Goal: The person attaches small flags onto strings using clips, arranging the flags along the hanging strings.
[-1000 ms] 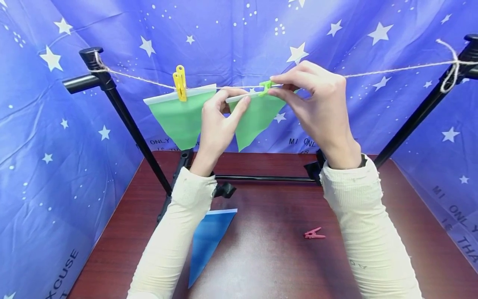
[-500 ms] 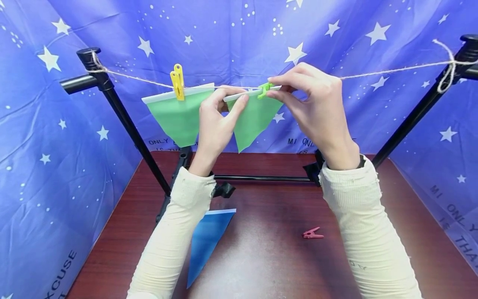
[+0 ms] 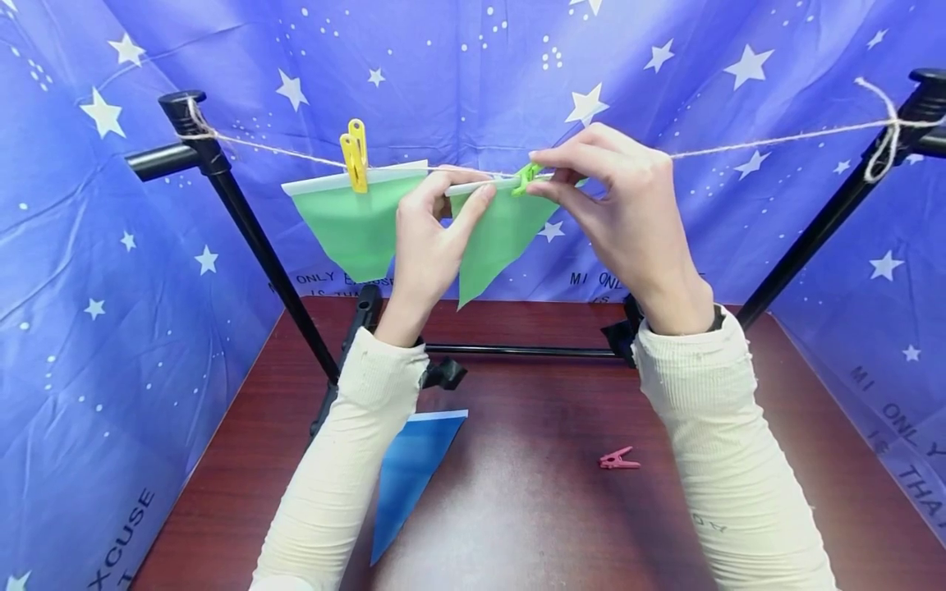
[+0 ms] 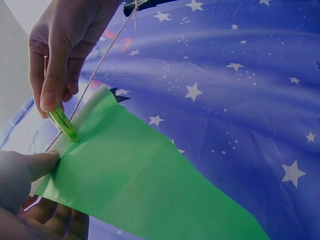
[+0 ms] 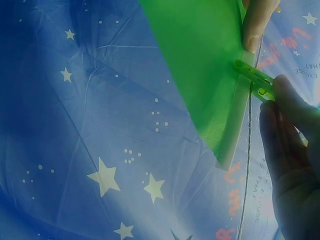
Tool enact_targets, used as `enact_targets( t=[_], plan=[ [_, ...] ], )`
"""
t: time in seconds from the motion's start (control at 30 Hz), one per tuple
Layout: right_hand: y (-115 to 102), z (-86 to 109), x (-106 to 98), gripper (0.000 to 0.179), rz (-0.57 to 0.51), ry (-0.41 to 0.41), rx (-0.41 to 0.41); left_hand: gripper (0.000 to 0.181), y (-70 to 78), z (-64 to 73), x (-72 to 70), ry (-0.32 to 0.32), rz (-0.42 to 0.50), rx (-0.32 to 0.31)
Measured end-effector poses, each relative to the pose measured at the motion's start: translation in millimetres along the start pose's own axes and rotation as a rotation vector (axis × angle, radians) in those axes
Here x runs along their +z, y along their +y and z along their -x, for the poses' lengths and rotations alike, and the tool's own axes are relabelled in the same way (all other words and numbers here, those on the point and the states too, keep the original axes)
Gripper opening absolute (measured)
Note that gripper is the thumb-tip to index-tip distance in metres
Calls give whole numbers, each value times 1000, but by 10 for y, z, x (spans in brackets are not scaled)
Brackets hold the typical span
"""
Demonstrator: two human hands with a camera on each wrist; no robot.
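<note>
My left hand (image 3: 436, 238) pinches the left end of the white top edge of a green triangular pennant (image 3: 498, 230) between thumb and fingers, up against a string (image 3: 776, 139). In my right hand (image 3: 628, 213), thumb and fingertips grip the handles of a green clothespin (image 3: 525, 178). The clothespin's tips lie over the pennant's white band and the string in the left wrist view, where the pennant (image 4: 135, 160) hangs down to the right. Left of my hands, a second green pennant (image 3: 347, 222) hangs from the string under a yellow clothespin (image 3: 356, 156).
A blue pennant (image 3: 417, 468) lies on the dark red table (image 3: 532, 525), partly behind the left sleeve. To its right is a pink clothespin (image 3: 618, 459). Black posts (image 3: 251, 238) hold the string at both ends. Behind hangs a blue star-patterned cloth (image 3: 458, 74).
The green clothespin has tilted in my right fingers and sits over the pennant's edge. The pennant's lower tip has swung slightly left and down. My left hand stays in place.
</note>
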State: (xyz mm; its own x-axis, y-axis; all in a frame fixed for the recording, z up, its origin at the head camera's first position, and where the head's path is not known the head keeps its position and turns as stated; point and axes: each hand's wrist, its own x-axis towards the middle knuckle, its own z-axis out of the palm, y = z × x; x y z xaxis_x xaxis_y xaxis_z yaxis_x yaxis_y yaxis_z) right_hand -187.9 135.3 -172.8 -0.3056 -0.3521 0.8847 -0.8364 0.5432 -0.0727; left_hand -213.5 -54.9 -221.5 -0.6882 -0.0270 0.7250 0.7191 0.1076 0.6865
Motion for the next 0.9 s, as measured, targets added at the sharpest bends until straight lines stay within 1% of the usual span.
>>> enact_targets(
  t=[0.2,0.23,0.4,0.53,0.8,0.9],
  plan=[
    [2,5,7,25,-14,-13,2,16,9,0,1,-2,-1,-4],
    [4,4,4,27,-9,-21,-8,16,10,0,1,-2,0,-4],
    [13,9,4,30,-6,-50,-3,16,17,5,0,-3,2,2],
    [14,13,8,31,7,-66,4,17,13,14,0,-4,9,-6],
    [2,22,12,34,25,-54,23,20,-17,43,-4,-10,52,-24],
    [0,30,7,35,27,-46,21,22,-39,61,-12,-13,46,-35]
  ],
)
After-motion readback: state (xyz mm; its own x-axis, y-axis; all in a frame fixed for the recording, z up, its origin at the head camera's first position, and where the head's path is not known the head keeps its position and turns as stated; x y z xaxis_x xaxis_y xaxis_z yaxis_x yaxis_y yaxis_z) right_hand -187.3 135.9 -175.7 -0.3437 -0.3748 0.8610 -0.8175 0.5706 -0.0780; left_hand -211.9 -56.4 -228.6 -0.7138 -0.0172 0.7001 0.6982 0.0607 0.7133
